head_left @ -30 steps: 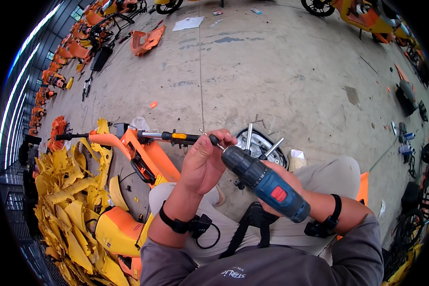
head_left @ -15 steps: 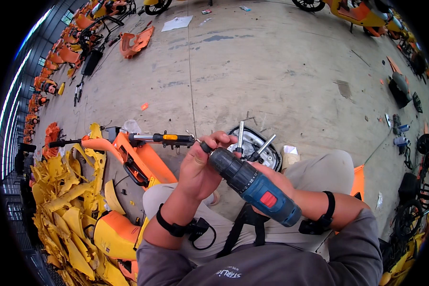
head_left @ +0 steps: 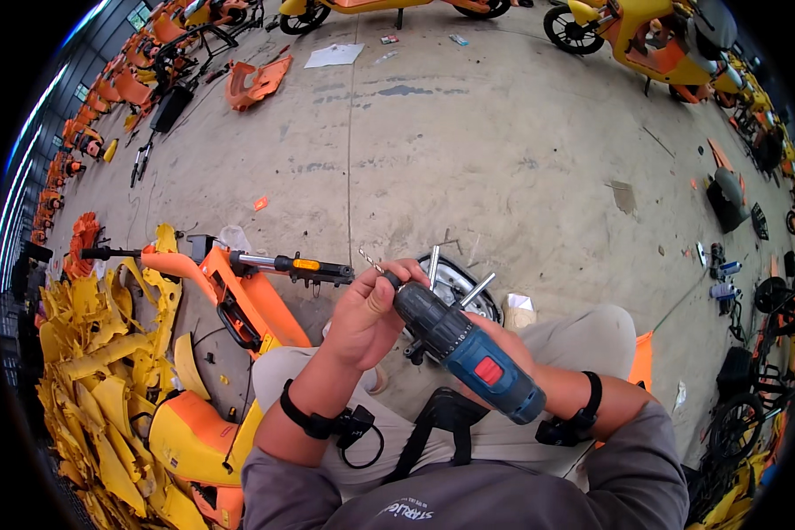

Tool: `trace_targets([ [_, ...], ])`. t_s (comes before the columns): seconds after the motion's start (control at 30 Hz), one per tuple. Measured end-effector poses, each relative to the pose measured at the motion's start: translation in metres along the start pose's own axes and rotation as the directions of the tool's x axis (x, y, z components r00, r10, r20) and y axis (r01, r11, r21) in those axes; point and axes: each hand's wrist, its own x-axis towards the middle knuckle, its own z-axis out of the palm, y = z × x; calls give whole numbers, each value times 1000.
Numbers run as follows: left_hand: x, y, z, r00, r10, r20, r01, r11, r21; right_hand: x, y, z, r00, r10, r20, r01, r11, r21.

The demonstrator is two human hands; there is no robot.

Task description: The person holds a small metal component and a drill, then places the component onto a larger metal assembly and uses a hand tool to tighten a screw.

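Note:
A blue and black cordless drill (head_left: 473,355) is held across my lap, its chuck pointing up and left. My right hand (head_left: 506,343) wraps round its grip from behind, the fingers mostly hidden by the tool. With thumb and fingers, my left hand (head_left: 362,320) pinches a black piece at the front of the chuck. A metal twist drill bit (head_left: 370,259) sticks out past those fingertips, angled up and left. Beyond the drill lies a silver and black round part (head_left: 453,281) with two metal tubes on it, partly covered by my hands.
An orange scooter frame (head_left: 261,305) with a fork (head_left: 265,262) lies to the left. Broken yellow panels (head_left: 106,380) are heaped beyond it, beside a yellow and orange body part (head_left: 193,433). Yellow scooters (head_left: 645,53) stand far off. Loose parts and cans (head_left: 724,290) lie at right.
The view has tilted up slightly, showing more of the far scooters. Both hands keep their hold on the drill and the piece at its chuck, with little visible shift between them.

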Motion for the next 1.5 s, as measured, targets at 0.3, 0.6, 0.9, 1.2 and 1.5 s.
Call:
trace_targets([
  [0.3, -3, -4, 1, 998, 49, -42, -48, 999, 25, -3, -18, -5, 980, -191, -44, 171, 942, -290],
  [0.6, -1, 0, 7, 994, 106, -24, -105, 994, 32, -6, -19, -11, 991, -129, -46, 101, 915, -390],
  [0.9, 0, 11, 7, 976, 215, -34, -214, 976, 32, -11, -55, -21, 980, -197, 22, 194, 933, -304],
  [1.2, 8, 10, -2, 975, 216, -51, -213, 975, 57, -17, -57, -23, 952, -303, -38, 272, 897, -349],
  [1.5, 20, 44, -65, 821, 295, -489, -321, 947, 32, 2, -45, -44, 953, -229, -197, 187, 959, -211],
])
